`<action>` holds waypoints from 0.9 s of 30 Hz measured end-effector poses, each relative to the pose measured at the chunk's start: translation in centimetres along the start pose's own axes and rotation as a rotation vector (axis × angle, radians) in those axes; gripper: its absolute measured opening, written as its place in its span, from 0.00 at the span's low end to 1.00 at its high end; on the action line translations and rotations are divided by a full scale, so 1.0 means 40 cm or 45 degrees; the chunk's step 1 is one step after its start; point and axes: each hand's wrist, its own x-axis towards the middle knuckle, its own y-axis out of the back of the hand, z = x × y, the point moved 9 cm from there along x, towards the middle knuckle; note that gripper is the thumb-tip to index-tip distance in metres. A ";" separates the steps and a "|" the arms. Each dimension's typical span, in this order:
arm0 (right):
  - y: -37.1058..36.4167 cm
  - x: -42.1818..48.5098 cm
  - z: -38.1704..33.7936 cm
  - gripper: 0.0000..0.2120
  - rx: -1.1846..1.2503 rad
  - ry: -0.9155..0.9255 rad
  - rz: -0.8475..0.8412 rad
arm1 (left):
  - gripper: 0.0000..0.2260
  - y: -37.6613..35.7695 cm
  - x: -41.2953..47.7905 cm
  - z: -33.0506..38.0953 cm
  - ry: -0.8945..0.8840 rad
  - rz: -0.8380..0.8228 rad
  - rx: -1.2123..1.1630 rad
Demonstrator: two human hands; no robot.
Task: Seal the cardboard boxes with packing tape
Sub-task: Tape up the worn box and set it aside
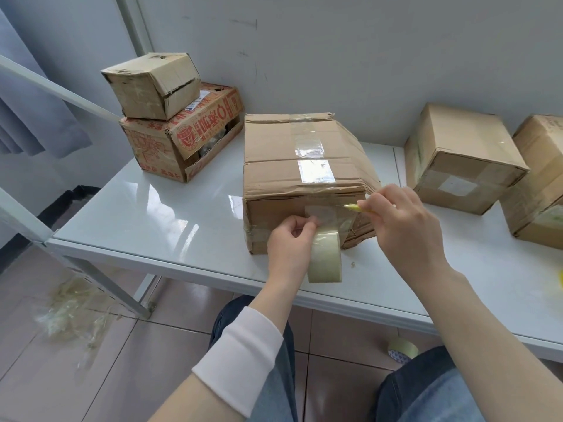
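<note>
Cutting a fresh strip free appears to be the step in hand: the large dented brown cardboard box (pixel 304 178) is sitting on the glossy white table (pixel 152 214), clear tape already crossing its top seam. The left hand (pixel 289 242) is gripping the pale translucent roll of packing tape (pixel 325 257) against the box's front face, fingers curled at the roll's upper rim and seemingly pinning the laid strip to the cardboard. The right hand (pixel 402 226), at the box's front right corner, is pinching a slim yellow cutter (pixel 353 207), its tip pointing toward the strip; whether the blade is touching tape cannot be told. For a clean cut, the roll is probably best pulled away from the box so the free span is standing taut, with the blade crossing it close to the roll and angled away from the left fingertips. The tail is then likely needing a firm rub over the crushed corner, where creased board may be resisting adhesion. Two plain brown cartons (pixel 463 156) are waiting to the box's right; a red-printed carton (pixel 182 141) carrying a small battered box (pixel 152 83) is standing to its left.
</note>
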 end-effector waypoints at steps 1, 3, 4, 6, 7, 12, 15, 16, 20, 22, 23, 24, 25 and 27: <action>-0.002 -0.010 0.016 0.03 -0.003 -0.028 -0.009 | 0.09 0.002 -0.003 -0.011 0.015 0.006 0.015; -0.015 -0.048 0.068 0.03 0.057 -0.142 -0.043 | 0.09 0.007 -0.022 -0.036 0.026 0.005 0.034; -0.024 -0.080 0.106 0.03 0.116 -0.244 -0.059 | 0.09 0.006 -0.034 -0.045 0.014 -0.011 0.037; -0.049 -0.174 0.205 0.05 0.231 -0.567 -0.120 | 0.08 -0.009 -0.055 -0.047 -0.034 -0.090 0.047; -0.065 -0.232 0.256 0.07 0.254 -0.754 -0.177 | 0.08 -0.025 -0.064 -0.040 -0.059 -0.152 0.050; -0.086 -0.377 0.347 0.06 0.681 -1.280 -0.254 | 0.06 -0.157 -0.098 0.008 -0.097 -0.437 0.052; -0.043 -0.320 0.322 0.01 0.953 -1.217 -0.146 | 0.07 -0.261 -0.115 0.021 -0.104 -0.553 0.095; -0.032 -0.308 0.321 0.02 0.998 -1.218 -0.138 | 0.07 -0.293 -0.120 0.025 -0.119 -0.580 0.109; -0.011 -0.311 0.347 0.14 1.103 -1.336 -0.200 | 0.09 -0.392 -0.126 0.034 -0.191 -0.635 0.125; -0.003 -0.320 0.359 0.15 1.154 -1.346 -0.216 | 0.09 -0.429 -0.127 0.031 -0.208 -0.661 0.143; 0.003 -0.322 0.366 0.13 1.154 -1.330 -0.209 | 0.08 -0.444 -0.126 0.029 -0.209 -0.673 0.148; 0.011 -0.323 0.374 0.09 1.141 -1.314 -0.189 | 0.08 -0.456 -0.124 0.026 -0.207 -0.681 0.155; 0.019 -0.324 0.385 0.05 1.118 -1.298 -0.167 | 0.08 -0.466 -0.120 0.024 -0.205 -0.684 0.164; 0.034 -0.325 0.406 0.02 1.054 -1.273 -0.124 | 0.08 -0.484 -0.113 0.023 -0.210 -0.689 0.195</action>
